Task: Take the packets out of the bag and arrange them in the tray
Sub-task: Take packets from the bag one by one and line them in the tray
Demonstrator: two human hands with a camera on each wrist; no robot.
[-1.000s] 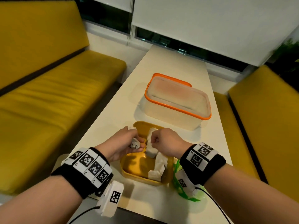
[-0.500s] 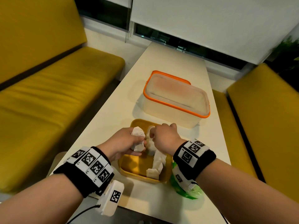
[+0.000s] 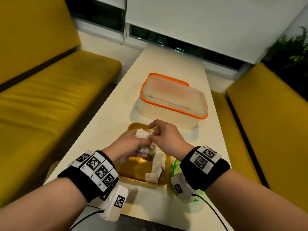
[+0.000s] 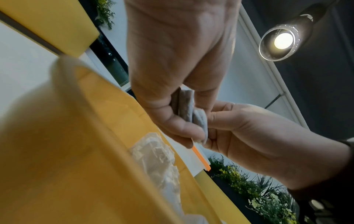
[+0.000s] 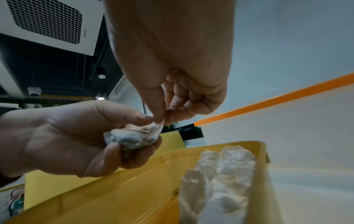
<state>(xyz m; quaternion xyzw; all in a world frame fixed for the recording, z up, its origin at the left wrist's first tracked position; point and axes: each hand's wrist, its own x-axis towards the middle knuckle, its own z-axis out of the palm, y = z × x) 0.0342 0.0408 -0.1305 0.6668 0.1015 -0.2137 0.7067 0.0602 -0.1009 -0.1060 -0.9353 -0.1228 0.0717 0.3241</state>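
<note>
Left hand (image 3: pixel 128 145) grips packets (image 3: pixel 141 135) (white), right hand (image 3: pixel 164 137) pinching

tray (image 3: pixel 133 176): on the table (image 3: pixel 160 67), near its front edge
packets in tray (image 3: pixel 156 165): along its right side
lidded container (image 3: pixel 173 100): behind the tray
bag (image 3: pixel 175 165): just right of the tray
hands, with one packet (image 3: pixel 142 133) between: above the tray's far end
benches (image 3: pixel 50 90): left and right of the table
</note>
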